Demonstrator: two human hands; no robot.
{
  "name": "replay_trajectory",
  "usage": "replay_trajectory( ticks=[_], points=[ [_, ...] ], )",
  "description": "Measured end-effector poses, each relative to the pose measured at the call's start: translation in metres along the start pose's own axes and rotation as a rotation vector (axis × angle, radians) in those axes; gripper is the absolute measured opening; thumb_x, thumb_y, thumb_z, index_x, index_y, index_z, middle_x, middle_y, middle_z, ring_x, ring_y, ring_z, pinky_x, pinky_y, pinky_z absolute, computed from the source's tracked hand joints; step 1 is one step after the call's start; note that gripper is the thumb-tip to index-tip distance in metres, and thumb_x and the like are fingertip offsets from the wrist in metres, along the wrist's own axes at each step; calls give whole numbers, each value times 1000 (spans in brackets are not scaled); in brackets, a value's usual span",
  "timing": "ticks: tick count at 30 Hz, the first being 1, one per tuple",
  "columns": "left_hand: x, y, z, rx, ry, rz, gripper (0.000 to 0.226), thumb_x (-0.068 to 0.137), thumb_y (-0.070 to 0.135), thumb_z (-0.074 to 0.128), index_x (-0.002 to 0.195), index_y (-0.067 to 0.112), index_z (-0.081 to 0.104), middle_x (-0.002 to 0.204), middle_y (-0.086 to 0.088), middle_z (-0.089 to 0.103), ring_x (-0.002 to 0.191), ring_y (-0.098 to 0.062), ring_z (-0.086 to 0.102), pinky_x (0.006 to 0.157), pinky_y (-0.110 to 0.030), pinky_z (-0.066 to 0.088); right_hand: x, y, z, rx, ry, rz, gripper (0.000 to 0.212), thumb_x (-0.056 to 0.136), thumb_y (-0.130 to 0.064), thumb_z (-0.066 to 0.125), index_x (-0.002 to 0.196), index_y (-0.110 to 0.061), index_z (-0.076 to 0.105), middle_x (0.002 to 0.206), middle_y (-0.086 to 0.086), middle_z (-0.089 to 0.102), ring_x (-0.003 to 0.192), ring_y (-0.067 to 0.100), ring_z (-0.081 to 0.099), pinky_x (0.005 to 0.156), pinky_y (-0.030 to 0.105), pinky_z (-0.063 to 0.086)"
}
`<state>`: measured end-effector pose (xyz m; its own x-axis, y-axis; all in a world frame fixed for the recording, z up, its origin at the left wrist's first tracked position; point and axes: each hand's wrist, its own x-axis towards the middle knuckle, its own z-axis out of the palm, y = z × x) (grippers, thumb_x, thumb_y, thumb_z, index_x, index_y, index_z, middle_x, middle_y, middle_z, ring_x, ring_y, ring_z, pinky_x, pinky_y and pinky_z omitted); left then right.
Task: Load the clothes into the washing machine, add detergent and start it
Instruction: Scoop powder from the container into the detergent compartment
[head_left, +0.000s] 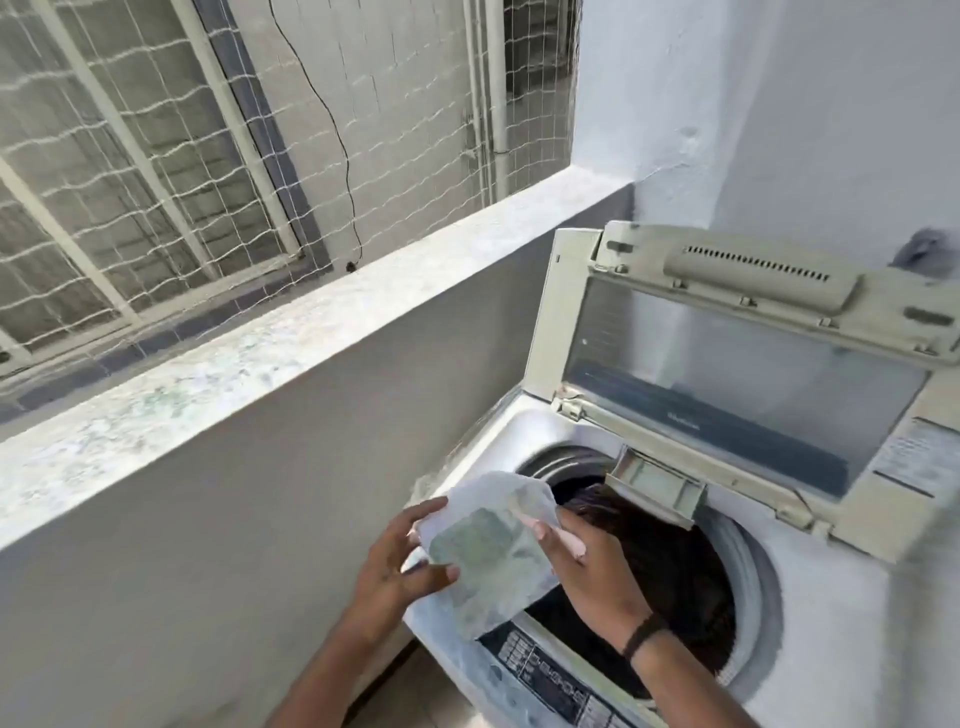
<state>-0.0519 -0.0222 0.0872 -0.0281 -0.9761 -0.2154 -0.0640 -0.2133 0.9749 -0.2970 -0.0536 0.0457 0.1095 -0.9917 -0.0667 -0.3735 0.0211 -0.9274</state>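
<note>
Both hands, left (396, 558) and right (587, 566), grip a detergent pouch (488, 551) over the drum (670, 566) (dark clothes inside)

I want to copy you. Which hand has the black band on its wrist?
The right hand, the one over the drum's dark clothes. Its wrist wears the black band; the left hand, beside the wall, has a bare wrist. Both hold the bag.

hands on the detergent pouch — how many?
2. Left hand grips the pouch at its left edge; right hand holds its right side, above the open drum with dark clothes inside.
</note>
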Motion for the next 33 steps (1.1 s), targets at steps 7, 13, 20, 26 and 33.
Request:
replay_trajectory(
  ticks=[7,13,20,26,33],
  points=[
    [-13,-7,-13,-82,81,-75,77,57,26,89,129,31,63,128,-2,65,115,-27,66,87,-40,57,-12,-21,13,-306,235,-275,38,95,-49,53,123,-24,61,105,-7,45,87,8,54,67,25,55],
    [-28,-28,-4,-229,100,-147,79,55,21,88,130,26,61,132,-18,60,114,-35,66,87,-50,58,-28,-20,9,-386,239,-358,41,97,-41,55,125,-12,63,99,5,68,84,21,68,65,36,59],
    [-31,-21,11,-123,113,-65,82,53,25,90,129,31,61,127,-14,61,107,-29,68,93,-48,57,-38,-32,1,-274,133,-464,20,98,-22,61,112,-12,71,88,-1,68,77,13,64,69,29,56],
    [-28,-14,21,-57,95,-26,83,52,27,90,130,31,61,123,-11,62,109,-27,67,94,-44,57,-31,-35,3,-273,62,-421,35,100,-17,55,134,-17,62,93,-1,56,83,14,58,79,27,54],
    [-22,-7,27,16,78,3,80,53,30,90,128,35,62,121,-2,65,110,-28,67,97,-47,55,-41,-31,4,-271,-246,-459,34,100,-18,55,133,-16,63,95,1,56,90,13,56,84,26,52]
  ],
)
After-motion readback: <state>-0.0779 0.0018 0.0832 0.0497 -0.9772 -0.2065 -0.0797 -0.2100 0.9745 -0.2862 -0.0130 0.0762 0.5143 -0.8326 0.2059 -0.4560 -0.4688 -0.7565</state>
